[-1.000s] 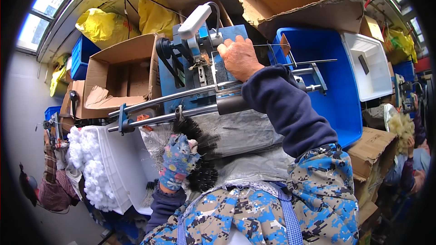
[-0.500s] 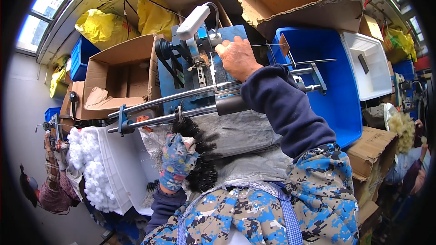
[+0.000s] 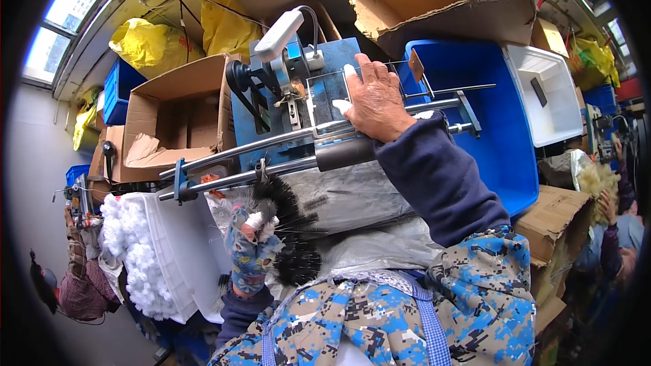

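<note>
A bench machine with a blue base plate [image 3: 347,51] stands before me, crossed at its front by two steel rails [image 3: 254,144] with a dark grey sleeve [image 3: 344,154] on them. My right hand [image 3: 381,100] lies over the plate and a thin wire frame, palm down, fingers stretched and apart; white wrapping covers the thumb tip and a fingertip. My left hand [image 3: 252,247], in a blue patterned glove, is closed beside my lap on a bundle of black bristle brushes [image 3: 298,257] with thin wire ends. The bundle's gripped part is hidden by the fingers.
White fluffy pieces [image 3: 139,257] fill a white bin [image 3: 196,251] at left. A brown carton [image 3: 146,112] stands beyond it. On the right are a blue tub [image 3: 522,163], a white tray [image 3: 569,108] and another carton [image 3: 559,220]. Other people work at both edges.
My right hand has moved slightly right and toward me, its bent fingers spreading out. My left hand has turned and shifted slightly left, with the brushes still in it.
</note>
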`<state>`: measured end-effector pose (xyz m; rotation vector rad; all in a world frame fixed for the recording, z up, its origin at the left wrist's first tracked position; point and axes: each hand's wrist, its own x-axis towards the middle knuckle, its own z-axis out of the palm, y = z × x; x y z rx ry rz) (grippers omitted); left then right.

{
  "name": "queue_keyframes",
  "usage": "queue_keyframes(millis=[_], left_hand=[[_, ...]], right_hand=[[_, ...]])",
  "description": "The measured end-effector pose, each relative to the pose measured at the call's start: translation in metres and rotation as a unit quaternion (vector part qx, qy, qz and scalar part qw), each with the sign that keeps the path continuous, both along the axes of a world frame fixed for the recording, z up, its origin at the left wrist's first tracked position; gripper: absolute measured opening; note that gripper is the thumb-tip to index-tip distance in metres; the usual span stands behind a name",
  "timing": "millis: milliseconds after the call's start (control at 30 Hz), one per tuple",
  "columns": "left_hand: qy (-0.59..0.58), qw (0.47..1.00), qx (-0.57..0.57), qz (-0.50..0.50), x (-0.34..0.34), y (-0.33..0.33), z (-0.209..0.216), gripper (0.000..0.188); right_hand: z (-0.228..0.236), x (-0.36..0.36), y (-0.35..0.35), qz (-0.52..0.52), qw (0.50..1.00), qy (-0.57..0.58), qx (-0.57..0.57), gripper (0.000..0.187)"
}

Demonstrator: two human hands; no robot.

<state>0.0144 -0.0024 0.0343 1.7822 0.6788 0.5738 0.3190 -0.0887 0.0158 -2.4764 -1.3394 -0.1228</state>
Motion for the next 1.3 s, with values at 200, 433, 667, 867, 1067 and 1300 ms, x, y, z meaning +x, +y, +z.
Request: queue_keyframes(millis=[200,433,667,867,1067,1300], left_hand=[[0.001,0.947,0.300,-0.115,0.017,-0.001,-0.010,0.028],[0.034,0.963,0.249,-0.098,0.014,0.000,-0.005,0.033],[0.060,0.947,0.294,-0.111,0.014,-0.001,0.007,0.033],[0.052,0.959,0.269,-0.067,0.011,0.002,0.008,0.029],[0.031,0.986,0.149,-0.064,0.005,0.000,-0.013,0.032],[0.039,0.969,0.231,-0.081,0.010,0.000,-0.005,0.033]], right_hand=[[0.008,-0.004,-0.003,-0.019,0.998,0.062,-0.019,0.056],[0.001,-0.016,0.015,-0.002,0.995,0.096,-0.027,0.051],[-0.009,-0.051,0.060,0.038,0.997,0.066,0.034,0.035],[0.000,-0.026,0.035,0.076,0.993,0.080,-0.049,0.057],[0.017,0.006,-0.006,0.065,0.991,0.081,-0.085,0.040],[0.030,0.044,-0.012,0.021,0.992,-0.114,-0.058,0.020]])
